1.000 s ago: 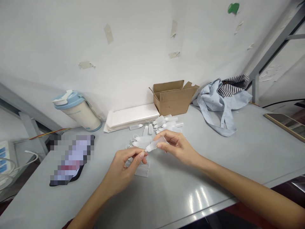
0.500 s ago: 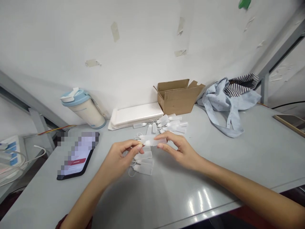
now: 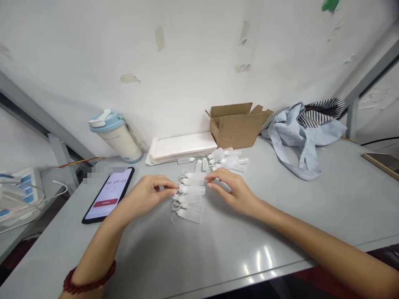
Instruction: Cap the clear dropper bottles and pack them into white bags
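A column of several small translucent plastic squeeze bottles [image 3: 190, 216] lies on the grey table, their looped caps toward the left. My left hand [image 3: 149, 193] pinches the cap end of one squeeze bottle [image 3: 193, 190] in that column, thumb against forefinger. That bottle lies level among the others. Just off the bottles' right ends is my right hand [image 3: 233, 189], its thumb and fingers apart and nothing between them. A loose pile of similar bottles [image 3: 230, 160] lies farther back.
Behind the bottles are a flat white package [image 3: 183, 145] and an open cardboard box [image 3: 238, 131]. A tumbler [image 3: 120, 139] and a phone showing a timer [image 3: 107, 195] stand and lie left. Rightward are a blue cloth bag [image 3: 293, 124] and another phone [image 3: 382, 165].
The bottle that was between both hands now lies in the column. My right hand has let go of it, while my left hand remains pinched at its cap end. The view has shifted slightly.
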`<state>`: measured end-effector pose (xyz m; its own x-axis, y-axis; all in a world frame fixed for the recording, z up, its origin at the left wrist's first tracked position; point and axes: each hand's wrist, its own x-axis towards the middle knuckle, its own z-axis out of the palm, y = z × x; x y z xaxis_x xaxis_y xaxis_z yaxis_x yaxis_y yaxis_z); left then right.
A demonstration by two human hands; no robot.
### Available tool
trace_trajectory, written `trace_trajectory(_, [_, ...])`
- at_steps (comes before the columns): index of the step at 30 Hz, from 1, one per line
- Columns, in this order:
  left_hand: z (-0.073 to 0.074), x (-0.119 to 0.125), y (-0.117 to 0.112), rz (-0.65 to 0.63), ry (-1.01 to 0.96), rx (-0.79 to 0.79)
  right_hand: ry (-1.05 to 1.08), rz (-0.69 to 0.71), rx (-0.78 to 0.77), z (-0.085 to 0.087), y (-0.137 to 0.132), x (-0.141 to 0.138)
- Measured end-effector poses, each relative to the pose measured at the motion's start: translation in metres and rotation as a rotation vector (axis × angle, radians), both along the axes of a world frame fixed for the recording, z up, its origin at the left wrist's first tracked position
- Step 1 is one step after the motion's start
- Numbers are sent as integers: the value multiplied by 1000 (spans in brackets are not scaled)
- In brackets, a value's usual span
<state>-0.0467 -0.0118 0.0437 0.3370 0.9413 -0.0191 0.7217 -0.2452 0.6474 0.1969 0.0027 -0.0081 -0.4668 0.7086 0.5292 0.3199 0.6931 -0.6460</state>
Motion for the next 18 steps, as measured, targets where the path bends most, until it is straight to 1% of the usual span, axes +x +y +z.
trace_trajectory(2, [-2, 0, 0, -7, 45, -16, -14, -18, 17, -3, 3, 2])
trace_trajectory(5, [-4, -1, 0, -8, 129, -8, -72, -87, 68, -10, 11, 8])
trace_trajectory(6, [-5, -1, -1, -10, 165, 21, -104, -114, 94, -12, 15, 9])
trace_trajectory(8, [-9, -3, 0, 6, 230, 148, -197, -162, 153, -13, 24, 11])
trace_trajectory(10, [-14, -6, 2, 44, 276, 330, -353, -211, 180, -8, 36, 7])
trace_trajectory(13, [-23, -9, 5, 64, 302, 544, -696, -329, 99, 9, 57, -9])
trace_trajectory(16, [-26, -8, 6, 49, 303, 641, -784, -352, 55, 22, 73, -29])
trace_trajectory(18, [-26, -5, 5, 19, 304, 666, -796, -359, 24, 24, 78, -38])
